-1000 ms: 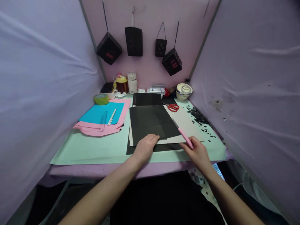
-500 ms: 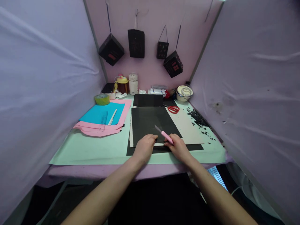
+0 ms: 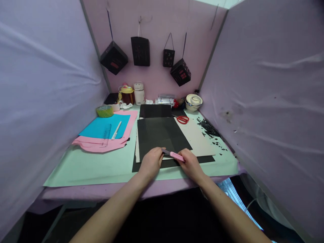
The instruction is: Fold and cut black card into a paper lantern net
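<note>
**Pink knife on black paper, near edge of worktop**

Left hand (image 3: 151, 162) flat, fingers together, pressing down on near edge of black paper (image 3: 162, 133). Right hand (image 3: 190, 164) closed around pink craft knife (image 3: 174, 155), gripped at handle's right end, blade end pointing left toward left fingertips, lying low and nearly level over the paper. Hands close, nearly meeting at the knife.

Black paper stacked near centre of worktop (image 3: 83, 165), over a cream sheet (image 3: 199, 138) and a larger black sheet beneath; another black piece (image 3: 155, 110) just beyond.

Handling, judged: paper thin, light, floppy, prone to slide on the sheet below and to crease; best held flat by palm pressure close to the cut line, fingers clear of the blade. Knife light, rigid, slim; grip on handle only, blade sharp.

Containers: white bowl (image 3: 193, 101) far right, holding what looks like coiled tape or a lid; contents unclear. Lidded jar (image 3: 126, 94) with yellow top and white cup (image 3: 139, 93) at far edge; contents not visible.

Elsewhere: red scissors (image 3: 182, 119) right of the paper; black offcuts (image 3: 209, 128) scattered far right; blue sheet (image 3: 103, 126) on pink sheets (image 3: 101, 144) at left, carrying ruler and white pen (image 3: 116, 130); green tape roll (image 3: 104, 111) behind. Four black paper lanterns (image 3: 140, 51) hanging on back wall.
</note>
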Tool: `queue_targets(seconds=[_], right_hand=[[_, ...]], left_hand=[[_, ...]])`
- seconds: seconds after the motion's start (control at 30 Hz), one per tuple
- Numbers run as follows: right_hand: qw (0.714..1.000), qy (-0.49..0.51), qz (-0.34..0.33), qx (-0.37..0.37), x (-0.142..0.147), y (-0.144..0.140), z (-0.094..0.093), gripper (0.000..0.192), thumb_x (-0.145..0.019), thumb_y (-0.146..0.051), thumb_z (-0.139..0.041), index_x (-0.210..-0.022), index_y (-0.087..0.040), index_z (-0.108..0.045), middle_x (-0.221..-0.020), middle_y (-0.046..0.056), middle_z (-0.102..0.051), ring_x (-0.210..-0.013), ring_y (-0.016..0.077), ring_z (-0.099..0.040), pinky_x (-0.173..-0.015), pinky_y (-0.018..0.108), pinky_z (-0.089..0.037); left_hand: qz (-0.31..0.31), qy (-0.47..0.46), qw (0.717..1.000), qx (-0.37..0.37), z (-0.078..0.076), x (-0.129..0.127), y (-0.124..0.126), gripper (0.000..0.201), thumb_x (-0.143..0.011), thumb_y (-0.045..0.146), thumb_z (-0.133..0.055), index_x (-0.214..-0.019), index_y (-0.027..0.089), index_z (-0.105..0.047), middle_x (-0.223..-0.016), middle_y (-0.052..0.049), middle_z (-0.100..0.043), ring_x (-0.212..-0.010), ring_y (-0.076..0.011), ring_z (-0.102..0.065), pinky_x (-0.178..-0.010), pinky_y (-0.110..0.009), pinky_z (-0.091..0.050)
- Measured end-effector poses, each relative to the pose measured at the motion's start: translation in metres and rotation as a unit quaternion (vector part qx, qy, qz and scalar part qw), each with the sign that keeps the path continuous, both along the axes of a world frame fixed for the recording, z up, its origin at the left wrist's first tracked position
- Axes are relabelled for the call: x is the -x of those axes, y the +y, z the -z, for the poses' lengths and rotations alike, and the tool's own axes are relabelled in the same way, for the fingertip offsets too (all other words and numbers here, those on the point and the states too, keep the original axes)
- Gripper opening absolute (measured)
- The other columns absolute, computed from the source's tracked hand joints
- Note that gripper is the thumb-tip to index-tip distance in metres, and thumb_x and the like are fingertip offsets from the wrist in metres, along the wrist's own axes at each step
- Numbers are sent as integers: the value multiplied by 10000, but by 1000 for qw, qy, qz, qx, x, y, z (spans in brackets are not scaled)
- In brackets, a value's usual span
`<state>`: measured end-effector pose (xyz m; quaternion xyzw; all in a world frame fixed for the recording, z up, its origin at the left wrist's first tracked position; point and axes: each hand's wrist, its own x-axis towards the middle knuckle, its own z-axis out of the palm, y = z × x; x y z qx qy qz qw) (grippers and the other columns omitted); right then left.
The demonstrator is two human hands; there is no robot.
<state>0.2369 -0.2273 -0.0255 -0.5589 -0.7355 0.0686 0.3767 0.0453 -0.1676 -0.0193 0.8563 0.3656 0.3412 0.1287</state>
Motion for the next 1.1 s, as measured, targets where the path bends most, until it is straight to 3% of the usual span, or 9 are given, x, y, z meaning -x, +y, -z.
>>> queue_targets(seconds=[0.13, 0.27, 0.33, 0.4, 0.57, 0.67, 0.77, 0.9, 1.1], right_hand=[[998, 8, 55, -5, -23, -1, -11, 98, -888, -216, -481, -824, -203, -553, -776, 33, -572, -711, 168, -509, -658, 271, -379], [952, -10, 293, -83, -88, 18, -36, 156, -850, -300, -496, -733, -202, -530, -666, 12, -530, -611, 159, -450, -614, 278, -333], [930, -12, 362, -59, -122, 28, -45, 157, -830, -307, -491, -739, -193, -548, -658, 25, -549, -604, 166, -458, -602, 283, -322], [926, -24, 378, 3, -145, 32, -46, 120, -783, -272, -509, -760, -174, -576, -671, 56, -586, -618, 183, -489, -600, 291, -321], [934, 29, 352, 52, -142, 14, -23, 190, -784, -312, -490, -841, -165, -597, -684, 58, -626, -618, 188, -546, -603, 287, -345], [934, 32, 350, 65, -128, -2, -15, 232, -776, -416, -520, -697, -199, -542, -564, 5, -540, -540, 168, -476, -547, 279, -314], [938, 25, 336, 80, -119, -13, -17, 323, -738, -504, -569, -620, -223, -464, -525, -35, -451, -510, 143, -403, -515, 269, -284], [955, 51, 273, 100, -106, -23, -25, 319, -749, -523, -573, -686, -218, -499, -567, -38, -471, -542, 143, -426, -534, 262, -306], [972, 67, 185, 129, -71, -30, -31, 279, -792, -492, -541, -759, -215, -548, -630, -21, -537, -584, 156, -479, -566, 265, -354]], left_hand=[[-9, 7, 1000, 25, -3, 1, -2, 269, -924, 158, -447, -1144, 193, -598, -1082, -59, -678, -986, -200, -638, -885, -361, -515], [-10, -4, 999, 37, -6, 1, -2, 304, -930, 145, -416, -1179, 193, -583, -1101, -52, -675, -1002, -191, -636, -886, -350, -520], [-12, -7, 999, 45, -6, 1, -2, 308, -928, 138, -414, -1180, 189, -584, -1112, -51, -673, -1012, -188, -633, -890, -346, -520], [-7, -13, 999, 50, -7, 1, -3, 307, -928, 139, -415, -1178, 189, -586, -1126, -50, -669, -1021, -182, -631, -898, -341, -519], [7, -49, 999, 22, -10, 8, 0, 297, -932, 149, -410, -1155, 200, -600, -1173, -47, -651, -1101, -166, -596, -977, -343, -480], [-36, -53, 998, 20, -17, 28, 6, 297, -924, 161, -407, -1139, 192, -610, -1180, -65, -646, -1124, -184, -585, -997, -370, -465], [-61, -22, 997, 33, -25, 55, 12, 288, -913, 188, -424, -1132, 193, -610, -1191, -72, -637, -1127, -199, -581, -997, -389, -462], [7, 78, 995, 56, -28, 79, 18, 314, -884, 245, -504, -1183, 202, -589, -1314, -77, -565, -1242, -217, -502, -1053, -417, -406], [42, 187, 981, 19, -11, 64, 8, 368, -923, 296, -488, -1266, 187, -563, -1408, -96, -484, -1333, -240, -402, -1080, -409, -365]])
